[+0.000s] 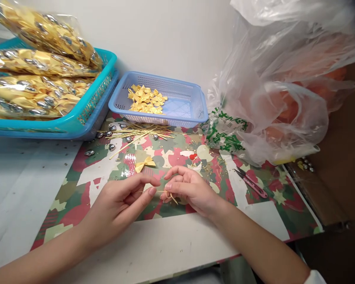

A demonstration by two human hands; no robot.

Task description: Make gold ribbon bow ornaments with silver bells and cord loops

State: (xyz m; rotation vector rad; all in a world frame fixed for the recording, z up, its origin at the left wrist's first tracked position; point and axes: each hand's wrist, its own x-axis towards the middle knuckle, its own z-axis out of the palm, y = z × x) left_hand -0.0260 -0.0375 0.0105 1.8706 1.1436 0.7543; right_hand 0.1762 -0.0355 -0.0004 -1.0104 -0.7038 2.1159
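Observation:
My left hand (122,199) and my right hand (187,187) meet over a patterned mat (106,173) in the head view. Both pinch a thin gold wire tie (168,195) between fingertips; its ends stick out below my right fingers. A yellow ribbon bow (144,163) lies on the mat just beyond my left hand. Further back lies a heap of gold wire ties (139,132) with several small silver beads (111,146) beside it. A blue basket (192,108) behind them holds more yellow bows (146,99).
A teal basket (85,114) at the back left is stacked with bags of yellow bows (32,63). Large plastic bags (284,94) fill the right side. Pink thread snips (251,183) lie on the mat to the right of my hands. A white wall (165,35) stands behind.

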